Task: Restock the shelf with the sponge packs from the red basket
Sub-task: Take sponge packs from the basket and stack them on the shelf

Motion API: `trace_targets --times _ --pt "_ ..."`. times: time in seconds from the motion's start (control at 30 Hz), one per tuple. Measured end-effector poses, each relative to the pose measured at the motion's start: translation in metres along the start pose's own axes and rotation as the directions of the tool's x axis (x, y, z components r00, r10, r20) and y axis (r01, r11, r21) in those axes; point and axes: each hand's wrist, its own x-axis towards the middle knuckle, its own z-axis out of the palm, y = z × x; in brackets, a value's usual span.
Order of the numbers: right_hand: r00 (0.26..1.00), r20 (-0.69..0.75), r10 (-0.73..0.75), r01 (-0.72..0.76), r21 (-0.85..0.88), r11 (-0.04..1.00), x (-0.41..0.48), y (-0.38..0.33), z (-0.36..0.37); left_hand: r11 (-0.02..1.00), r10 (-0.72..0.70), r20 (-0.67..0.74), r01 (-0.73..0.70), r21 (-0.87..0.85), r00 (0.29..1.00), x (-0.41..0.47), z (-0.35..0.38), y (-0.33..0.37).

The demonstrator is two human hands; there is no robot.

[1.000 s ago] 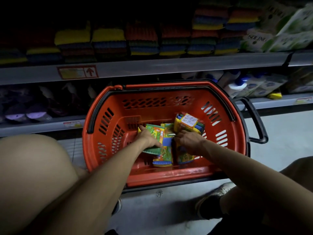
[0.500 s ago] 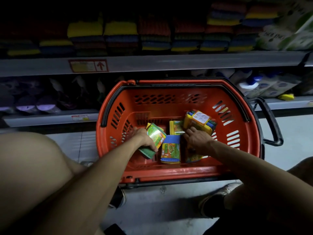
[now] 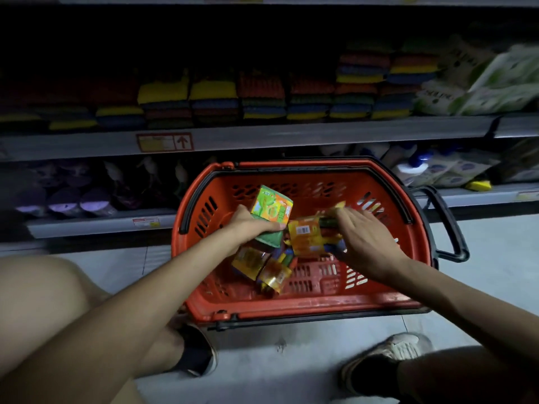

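Sponge packs fill the middle of the view, all inside or just above the red basket, which stands on the floor in front of the shelving. Furthest left, the left hand grips a green sponge pack by its near end, fingers wrapped round it, holding it tilted above the basket floor. Its wrapper is bright green and orange, with a dark green scourer edge below the fingers. Under it, loose packs in glossy yellow-orange wrap lie crooked on the slotted bottom. To the right, the right hand holds an orange sponge pack bearing a white barcode label, fingers laid over its top and thumb beneath; blur hides how tight the hold is. The two held packs are just beside each other. A black handle juts from the basket's right side.

The floor is pale tile. At near left is a bare knee. Dim purple items sit on the low shelf at far left. Above, the sponge shelf carries rows of stacked sponges in yellow, blue, red and green, and its edge bears a red-framed label with an up arrow. Further right stand white bottles with blue caps, and green-and-white packages lie at upper right.
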Motion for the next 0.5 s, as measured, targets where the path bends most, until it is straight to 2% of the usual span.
trace_targets --times 0.1,0.17,0.23,0.37,0.5 --pt "0.993 -0.115 0.024 -0.029 -0.043 0.999 0.003 -0.006 -0.026 0.985 0.079 -0.056 -0.087 -0.148 0.995 -0.018 -0.009 0.020" --pt "0.987 -0.145 0.074 -0.067 0.048 0.997 0.005 -0.005 -0.045 0.957 0.133 -0.103 -0.155 -0.244 0.986 -0.034 -0.018 0.035" --pt "0.979 -0.163 0.124 -0.088 0.215 0.973 0.008 -0.004 -0.064 0.918 0.209 -0.116 -0.236 -0.320 0.971 -0.047 -0.029 0.049" --pt "0.926 -0.162 0.341 -0.189 0.582 0.791 0.014 -0.015 -0.103 0.876 0.279 -0.097 -0.295 -0.382 0.955 -0.067 -0.047 0.078" --pt "0.870 -0.147 0.471 -0.237 0.713 0.660 0.024 -0.020 -0.128 0.854 0.397 -0.101 -0.407 -0.324 0.912 -0.087 -0.053 0.098"
